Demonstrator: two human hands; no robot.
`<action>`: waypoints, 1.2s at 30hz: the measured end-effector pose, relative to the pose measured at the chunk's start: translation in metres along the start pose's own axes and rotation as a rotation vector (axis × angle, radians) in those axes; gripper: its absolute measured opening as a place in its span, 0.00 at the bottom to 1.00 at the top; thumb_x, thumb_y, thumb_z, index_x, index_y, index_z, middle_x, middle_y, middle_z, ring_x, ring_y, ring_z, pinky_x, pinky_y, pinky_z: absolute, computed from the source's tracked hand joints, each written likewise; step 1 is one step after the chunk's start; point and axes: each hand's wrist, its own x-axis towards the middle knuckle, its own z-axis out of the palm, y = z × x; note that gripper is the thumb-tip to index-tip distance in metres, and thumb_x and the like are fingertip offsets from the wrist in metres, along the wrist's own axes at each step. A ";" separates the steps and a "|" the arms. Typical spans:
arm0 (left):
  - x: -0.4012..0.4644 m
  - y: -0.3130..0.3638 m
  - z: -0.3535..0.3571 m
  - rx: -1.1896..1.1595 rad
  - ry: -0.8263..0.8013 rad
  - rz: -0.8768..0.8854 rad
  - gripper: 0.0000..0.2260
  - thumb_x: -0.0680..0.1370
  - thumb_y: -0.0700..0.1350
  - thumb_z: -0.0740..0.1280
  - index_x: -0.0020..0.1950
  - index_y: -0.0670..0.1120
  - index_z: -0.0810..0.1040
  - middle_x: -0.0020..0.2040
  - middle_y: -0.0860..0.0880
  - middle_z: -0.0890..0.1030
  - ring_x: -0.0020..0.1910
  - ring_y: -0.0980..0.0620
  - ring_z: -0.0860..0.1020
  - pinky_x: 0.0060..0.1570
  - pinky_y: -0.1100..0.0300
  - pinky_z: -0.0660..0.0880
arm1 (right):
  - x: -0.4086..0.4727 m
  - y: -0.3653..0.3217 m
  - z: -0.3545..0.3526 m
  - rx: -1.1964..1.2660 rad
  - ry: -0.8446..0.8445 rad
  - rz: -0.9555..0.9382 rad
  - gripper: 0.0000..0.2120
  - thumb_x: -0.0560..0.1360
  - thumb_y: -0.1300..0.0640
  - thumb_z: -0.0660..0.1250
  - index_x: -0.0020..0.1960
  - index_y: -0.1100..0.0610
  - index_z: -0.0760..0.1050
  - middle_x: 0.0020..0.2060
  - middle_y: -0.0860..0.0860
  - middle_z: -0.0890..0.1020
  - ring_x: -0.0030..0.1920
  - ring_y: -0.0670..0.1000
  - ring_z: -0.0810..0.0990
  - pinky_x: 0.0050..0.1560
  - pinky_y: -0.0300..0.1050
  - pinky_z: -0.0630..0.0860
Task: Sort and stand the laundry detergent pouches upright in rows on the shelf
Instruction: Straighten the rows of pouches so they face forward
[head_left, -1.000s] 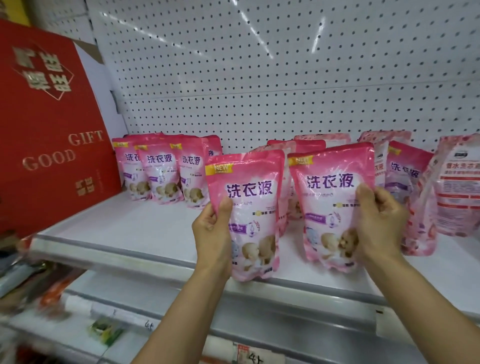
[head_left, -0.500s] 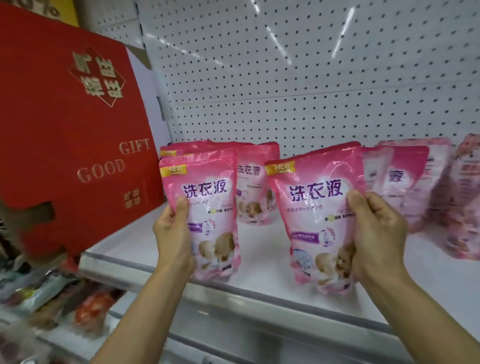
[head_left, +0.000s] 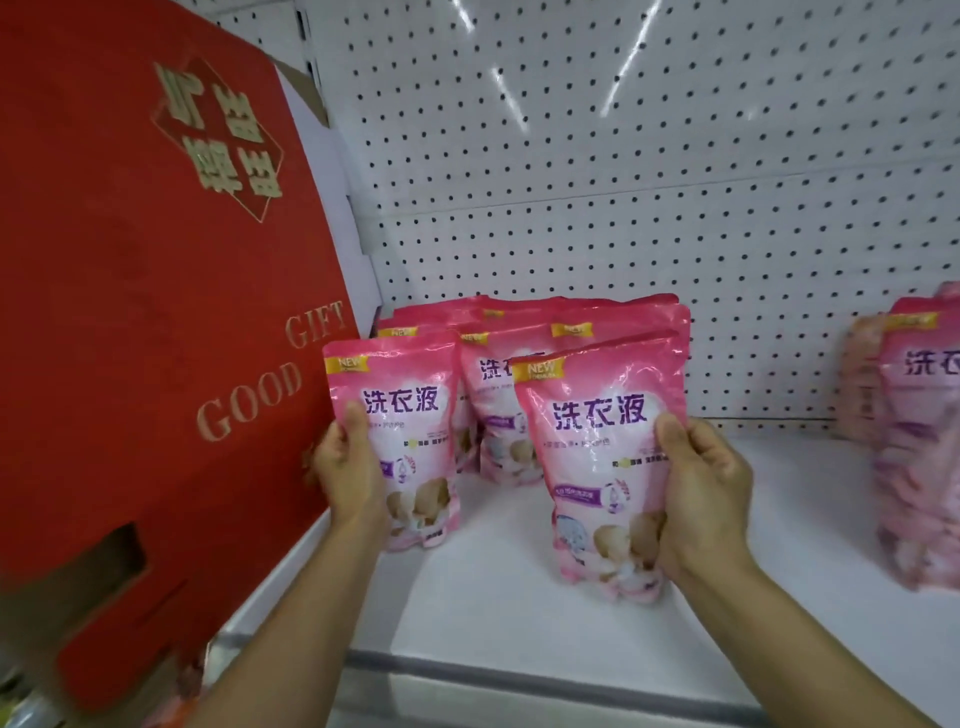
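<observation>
L hand (head_left: 347, 480) grips the left pouch (head_left: 400, 441) by its left edge, thumb across the front, fingers curled behind; R hand (head_left: 704, 499) grips the right pouch (head_left: 597, 467) by its right edge the same way, so both hands are closed on a pouch, none free. Both pouches are upright w/ print facing out, over the front part of the shelf (head_left: 493, 597), just in front of the back group (head_left: 524, 353) already standing by the pegboard (head_left: 623, 182). Can't tell for sure if the bottoms touch the shelf yet; the left one looks at or just above it, the right one tilts a bit to the left at the top. Looks like the step is setting these two down as the next front row, next to the red box (head_left: 156, 312). To do it well: square each base flat on the shelf before letting go, since soft pouches likely slump if the gusset is folded under. Straighten the right pouch first, its top leans. Line fronts up w/ each other and w/ the row behind, labels fwd. Keep the left pouch just off the box so it stands on its own, not propped. Loosen one hand at a time, check it stays up, then the other. More pouches (head_left: 919, 441) sit well apart at far right, blurry, prob. need the same later.
</observation>
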 end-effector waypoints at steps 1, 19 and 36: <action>0.007 -0.002 0.002 -0.001 0.009 -0.002 0.14 0.81 0.53 0.63 0.39 0.48 0.75 0.37 0.47 0.79 0.33 0.53 0.76 0.35 0.58 0.74 | 0.001 0.005 0.010 0.010 0.012 -0.001 0.12 0.78 0.56 0.67 0.36 0.55 0.77 0.36 0.56 0.75 0.39 0.54 0.72 0.43 0.53 0.72; 0.023 -0.012 0.011 0.124 -0.077 0.060 0.19 0.79 0.44 0.68 0.68 0.47 0.67 0.64 0.45 0.76 0.60 0.46 0.78 0.62 0.48 0.76 | 0.001 0.035 0.086 -0.172 -0.086 -0.131 0.04 0.81 0.59 0.60 0.51 0.58 0.72 0.43 0.50 0.77 0.40 0.42 0.73 0.39 0.25 0.70; -0.219 0.006 0.135 0.154 -0.809 0.318 0.18 0.78 0.48 0.65 0.68 0.56 0.69 0.66 0.62 0.73 0.67 0.63 0.71 0.68 0.57 0.68 | -0.003 -0.077 -0.128 -0.374 -0.047 -0.511 0.09 0.82 0.60 0.58 0.51 0.52 0.77 0.47 0.45 0.83 0.50 0.46 0.81 0.48 0.46 0.78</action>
